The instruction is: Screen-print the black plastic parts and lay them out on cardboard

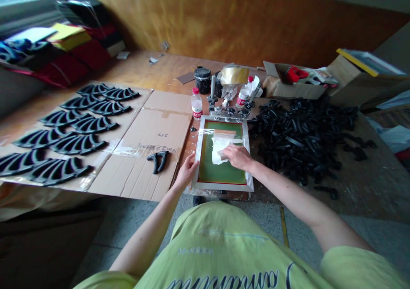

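Note:
A screen printing frame (pixel 250 169) with pale metal sides and green mesh lies in front of me. My left hand (pixel 188 170) is at its left side, fingers curled against the edge. My right hand (pixel 238 156) is closed on a crumpled white wipe (pixel 219 146) over the mesh; its fingertips pinch the wipe's right part. Just beyond, a wooden-handled squeegee (pixel 225 132) lies across the upper mesh, partly covered by the wipe. A metal clamp (pixel 229 112) with black knobs stands at the frame's far end.
Left, several black curved parts (pixel 78 140) lie in rows on cardboard (pixel 141 129), with a separate black pair (pixel 158 161) nearer. A red-capped bottle (pixel 196 104), black tub (pixel 203 80) and tape roll (pixel 235 74) stand behind. Right is a black parts heap (pixel 297 139) before an open box (pixel 297 90).

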Tool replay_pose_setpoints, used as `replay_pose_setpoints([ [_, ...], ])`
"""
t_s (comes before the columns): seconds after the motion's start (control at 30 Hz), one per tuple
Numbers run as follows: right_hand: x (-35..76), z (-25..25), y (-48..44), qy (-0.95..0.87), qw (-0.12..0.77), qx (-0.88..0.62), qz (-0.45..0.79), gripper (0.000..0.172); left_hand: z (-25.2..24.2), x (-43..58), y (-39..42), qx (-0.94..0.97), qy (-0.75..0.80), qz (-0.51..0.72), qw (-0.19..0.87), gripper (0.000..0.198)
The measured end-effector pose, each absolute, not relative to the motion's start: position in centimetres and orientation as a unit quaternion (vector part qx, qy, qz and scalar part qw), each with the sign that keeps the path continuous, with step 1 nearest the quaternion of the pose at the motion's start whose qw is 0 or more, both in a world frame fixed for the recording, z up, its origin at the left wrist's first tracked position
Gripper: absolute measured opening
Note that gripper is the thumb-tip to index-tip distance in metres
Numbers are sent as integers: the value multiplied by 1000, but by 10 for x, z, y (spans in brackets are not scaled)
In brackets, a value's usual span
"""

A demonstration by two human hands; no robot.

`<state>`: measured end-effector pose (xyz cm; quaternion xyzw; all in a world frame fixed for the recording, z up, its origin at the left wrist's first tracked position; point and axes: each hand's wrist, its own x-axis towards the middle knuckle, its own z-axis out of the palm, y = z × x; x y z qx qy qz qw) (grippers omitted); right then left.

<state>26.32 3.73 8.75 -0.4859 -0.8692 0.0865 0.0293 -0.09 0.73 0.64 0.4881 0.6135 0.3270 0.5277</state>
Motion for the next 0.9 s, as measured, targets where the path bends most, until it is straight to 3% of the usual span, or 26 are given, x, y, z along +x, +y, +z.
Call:
replay_pose_setpoints([
  [0.07,272,92,29,-895,19,-432,107,25,6,0,7,484,619,327,524,65],
  [0.13,275,96,30,-902,7,-415,121,19,6,0,7,487,617,326,526,66],
  [0.23,269,95,34,-880,26,-466,91,15,7,0,7,491,599,332,538,69],
  [0.37,264,80,19,-872,65,-478,79,29,7,-1,7,485,581,346,555,71],
  [0.53,262,93,31,-858,78,-496,105,22,17,-2,8,469,573,349,574,76],
  [0.7,267,139,94,-784,162,-596,59,58,66,-5,11,453,544,365,604,76],
  [0.8,311,154,115,-720,259,-644,18,44,108,-1,21,425,513,423,615,57],
  [0.9,357,137,112,-642,315,-699,26,36,150,12,45,429,460,518,579,55],
])
